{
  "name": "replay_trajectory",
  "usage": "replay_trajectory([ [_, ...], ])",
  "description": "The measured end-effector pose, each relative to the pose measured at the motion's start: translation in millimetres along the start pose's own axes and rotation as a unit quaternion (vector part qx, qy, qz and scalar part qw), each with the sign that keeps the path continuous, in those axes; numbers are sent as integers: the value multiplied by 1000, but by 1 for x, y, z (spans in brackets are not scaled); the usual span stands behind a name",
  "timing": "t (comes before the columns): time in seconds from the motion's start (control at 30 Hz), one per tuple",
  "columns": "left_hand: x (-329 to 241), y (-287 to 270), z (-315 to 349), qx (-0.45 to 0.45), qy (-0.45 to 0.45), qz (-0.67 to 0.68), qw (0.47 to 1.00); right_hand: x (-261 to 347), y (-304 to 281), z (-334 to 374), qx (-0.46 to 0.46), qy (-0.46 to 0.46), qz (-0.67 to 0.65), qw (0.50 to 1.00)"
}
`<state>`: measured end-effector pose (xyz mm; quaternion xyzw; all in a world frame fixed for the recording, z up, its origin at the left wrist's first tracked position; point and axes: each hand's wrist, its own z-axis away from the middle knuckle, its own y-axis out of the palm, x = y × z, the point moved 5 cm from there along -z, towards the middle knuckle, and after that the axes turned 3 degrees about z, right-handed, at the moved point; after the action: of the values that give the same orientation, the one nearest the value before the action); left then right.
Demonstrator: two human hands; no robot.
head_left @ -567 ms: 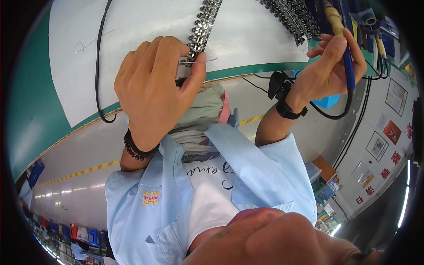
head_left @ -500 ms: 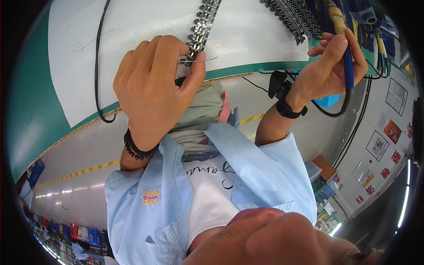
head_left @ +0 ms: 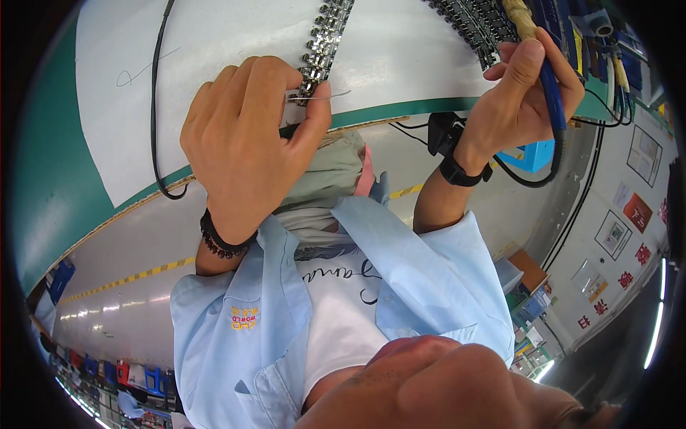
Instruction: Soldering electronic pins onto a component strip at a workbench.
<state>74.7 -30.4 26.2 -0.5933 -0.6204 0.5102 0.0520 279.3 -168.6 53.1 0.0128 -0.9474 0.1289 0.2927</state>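
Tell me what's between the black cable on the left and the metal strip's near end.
In the head view: the left hand, with a narrow band of white sheet showing between it and the black cable.

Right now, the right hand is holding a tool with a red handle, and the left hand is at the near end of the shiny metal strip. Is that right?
Not quite: the handle is blue, not red, as the head view shows. The right hand does hold it, and the left hand is at the near end of the shiny metal strip.
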Motion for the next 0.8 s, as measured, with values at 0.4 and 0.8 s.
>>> replay_trajectory([
  [0.4,2,-1,0,-21,4,28,999,14,-23,17,-38,3,-68,997],
  [0.8,8,4,2,-27,19,39,999,64,1,56,160,-60,-41,985],
])
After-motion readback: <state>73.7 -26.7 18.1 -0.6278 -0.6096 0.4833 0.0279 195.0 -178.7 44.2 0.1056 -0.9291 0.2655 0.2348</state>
